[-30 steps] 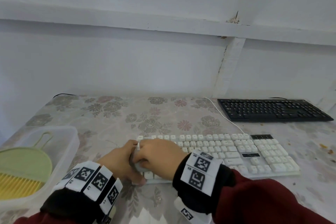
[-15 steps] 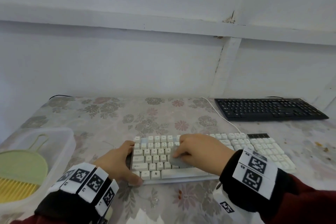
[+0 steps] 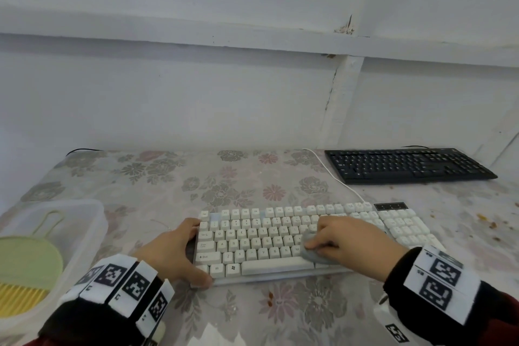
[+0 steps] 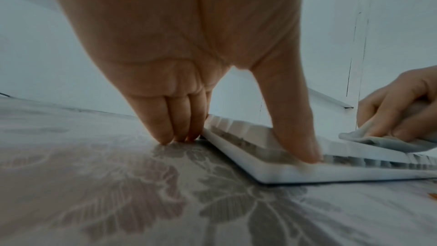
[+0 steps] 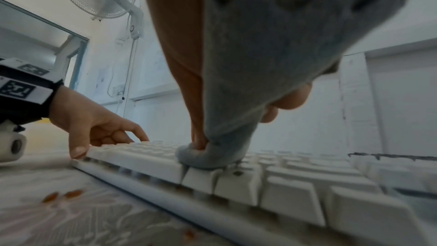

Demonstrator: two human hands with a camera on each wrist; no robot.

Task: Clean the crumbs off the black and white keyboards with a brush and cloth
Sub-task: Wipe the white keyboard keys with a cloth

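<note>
During wiping, the left hand (image 3: 171, 253), fingers straight, braced the left end of the white keyboard (image 3: 280, 236) on the tabletop (image 3: 252, 177), the right hand (image 3: 351, 241) gripped the cloth (image 3: 314, 255) mid-keys, and rightward strokes were probably due next.

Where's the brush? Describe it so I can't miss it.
On the floral table, look at its near-left edge for the translucent plastic tub. The brush lies inside: pale green, loop handle, yellow bristles, the only green thing in view.

Dim, flat light; blurry wrist views
</note>
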